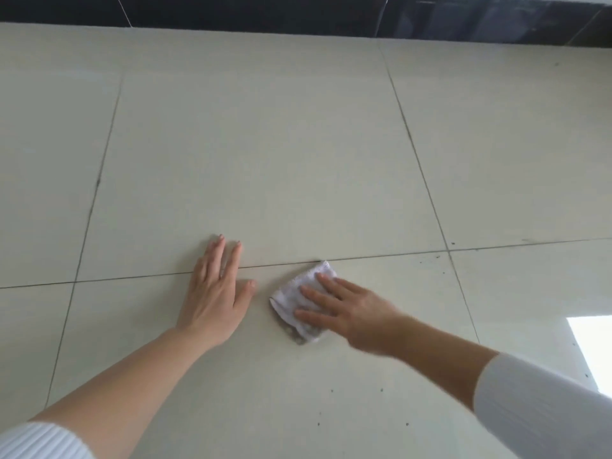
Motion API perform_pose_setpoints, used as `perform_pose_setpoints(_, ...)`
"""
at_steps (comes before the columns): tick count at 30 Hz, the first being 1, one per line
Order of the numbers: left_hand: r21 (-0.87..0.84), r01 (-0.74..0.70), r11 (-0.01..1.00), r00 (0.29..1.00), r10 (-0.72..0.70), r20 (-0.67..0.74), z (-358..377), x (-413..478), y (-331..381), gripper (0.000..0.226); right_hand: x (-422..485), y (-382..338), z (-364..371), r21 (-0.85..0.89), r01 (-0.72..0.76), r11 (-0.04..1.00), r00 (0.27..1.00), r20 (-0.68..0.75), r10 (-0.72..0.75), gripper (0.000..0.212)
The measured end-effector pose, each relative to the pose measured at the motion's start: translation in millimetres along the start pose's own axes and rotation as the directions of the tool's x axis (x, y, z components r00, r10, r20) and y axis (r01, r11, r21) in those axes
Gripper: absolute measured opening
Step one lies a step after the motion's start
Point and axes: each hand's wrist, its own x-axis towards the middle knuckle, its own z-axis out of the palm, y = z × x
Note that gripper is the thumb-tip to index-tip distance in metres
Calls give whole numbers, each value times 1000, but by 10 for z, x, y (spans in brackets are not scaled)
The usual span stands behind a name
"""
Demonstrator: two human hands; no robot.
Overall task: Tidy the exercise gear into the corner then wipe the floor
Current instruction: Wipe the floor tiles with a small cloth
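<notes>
Both your hands lie flat with straight fingers, the left hand [212,293] bracing on the floor [265,144], the right hand [347,313] pressing the cloth [298,293] mid-wipe; next, probably sweep toward the specks [381,390].

The floor [265,144] is pale cream tile with thin dark grout lines and a few black specks. The cloth [285,298] is white with a grubby grey patch at one end. The sleeves [536,399] are ribbed white, and the wall strip [265,9] up top is black, faintly veined.
</notes>
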Motion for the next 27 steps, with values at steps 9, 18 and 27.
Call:
perform_pose_setpoints(9,182,-115,976,936,45,350,-355,-89,-47,71,-954,967,91,147,-929,341,371,331,868,77)
perform_pose_setpoints(18,210,-176,962,960,121,251,-169,-309,-362,74,159,-317,-394,-142,-782,607,527,371,765,60)
perform_pose_setpoints(27,182,-188,965,947,129,294,-402,-540,-782,77,446,-1203,-268,-132,-39,990,971,230,69,56)
